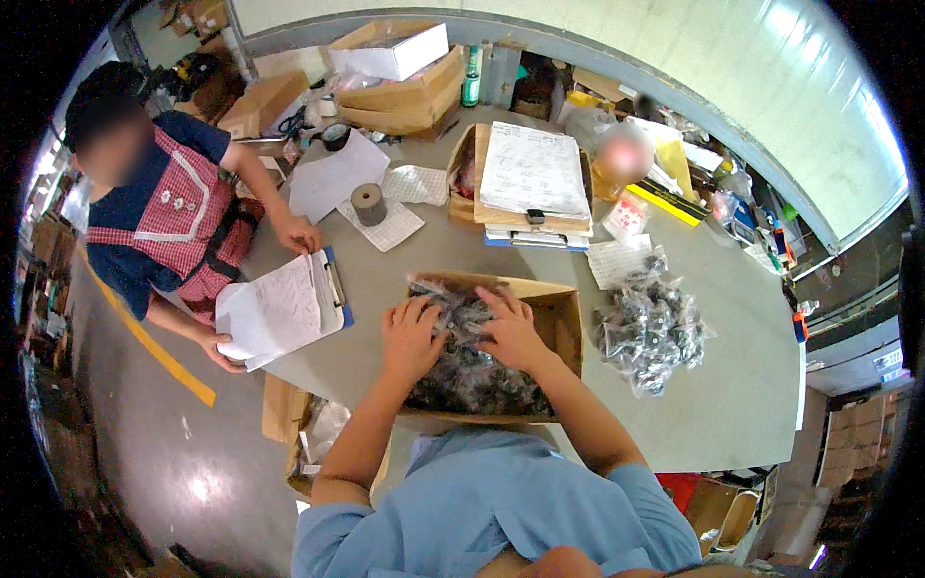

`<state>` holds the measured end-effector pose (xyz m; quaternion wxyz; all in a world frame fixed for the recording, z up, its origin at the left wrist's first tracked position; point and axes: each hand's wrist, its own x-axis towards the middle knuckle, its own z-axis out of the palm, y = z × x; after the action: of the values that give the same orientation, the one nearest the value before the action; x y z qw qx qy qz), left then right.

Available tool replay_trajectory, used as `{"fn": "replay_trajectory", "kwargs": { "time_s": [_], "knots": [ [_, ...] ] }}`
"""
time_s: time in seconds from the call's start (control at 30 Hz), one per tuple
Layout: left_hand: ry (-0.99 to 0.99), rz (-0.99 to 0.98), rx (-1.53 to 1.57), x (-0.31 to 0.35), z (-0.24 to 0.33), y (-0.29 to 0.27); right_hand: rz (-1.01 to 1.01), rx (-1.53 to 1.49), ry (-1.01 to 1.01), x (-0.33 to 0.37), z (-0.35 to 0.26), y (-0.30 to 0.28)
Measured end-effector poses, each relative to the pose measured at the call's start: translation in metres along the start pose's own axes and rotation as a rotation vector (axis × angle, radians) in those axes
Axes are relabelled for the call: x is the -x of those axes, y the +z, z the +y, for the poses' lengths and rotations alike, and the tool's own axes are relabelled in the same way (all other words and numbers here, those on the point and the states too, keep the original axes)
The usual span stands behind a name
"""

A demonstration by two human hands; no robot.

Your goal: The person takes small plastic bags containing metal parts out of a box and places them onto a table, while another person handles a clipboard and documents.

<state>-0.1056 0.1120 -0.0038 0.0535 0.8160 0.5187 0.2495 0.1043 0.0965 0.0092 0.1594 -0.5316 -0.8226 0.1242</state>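
Both hands are working inside an open cardboard box (564,318) that is sitting on the near part of a grey table (732,385); the box is filled with small clear bags of dark parts (472,371). The left hand (412,335) is lying palm down on the bags at the left side of the box, its fingers spread and slightly curled, pressing on the bags rather than closing round any one; the right hand (511,329) is lying just beside it, fingers also spread and reaching toward the far left corner, touching the bags; whether either hand is actually pinching a bag I cannot tell. The two hands are close together, nearly touching at the fingertips.

To the right of the box, a loose heap of the same bagged parts (647,328) is lying on the table, apart from the box. Farther off, a stack of clipboards with a written sheet (533,173) is resting on another box; a grey tape roll (368,203) is standing on a gridded sheet to the left of that stack. At the left edge of the table, a co-worker (173,222) in a red checked apron is holding a clipboard with papers (281,310), one hand on its far edge and one under its near corner. Cardboard boxes (405,82) are piled at the far side of the table.
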Motion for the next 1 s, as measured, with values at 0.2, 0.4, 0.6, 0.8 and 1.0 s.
{"fn": "replay_trajectory", "kwargs": {
  "time_s": [0.2,0.4,0.6,0.8,1.0],
  "knots": [
    [-0.057,-0.037,0.066,0.003,-0.008,0.004,-0.028,-0.241,-0.015,-0.001,0.021,0.005],
    [-0.07,-0.084,0.144,0.003,-0.001,0.0,0.384,-0.798,0.553,0.066,0.054,-0.083],
    [0.249,-0.369,0.162,0.008,0.005,-0.011,0.88,0.54,0.752,0.109,0.091,-0.119],
    [0.308,-0.515,0.242,0.01,-0.008,0.005,-0.025,-0.118,0.556,0.08,0.072,-0.05],
    [0.187,-0.34,0.43,0.019,-0.012,0.013,-0.084,0.008,0.206,0.045,0.033,0.013]
  ]
}}
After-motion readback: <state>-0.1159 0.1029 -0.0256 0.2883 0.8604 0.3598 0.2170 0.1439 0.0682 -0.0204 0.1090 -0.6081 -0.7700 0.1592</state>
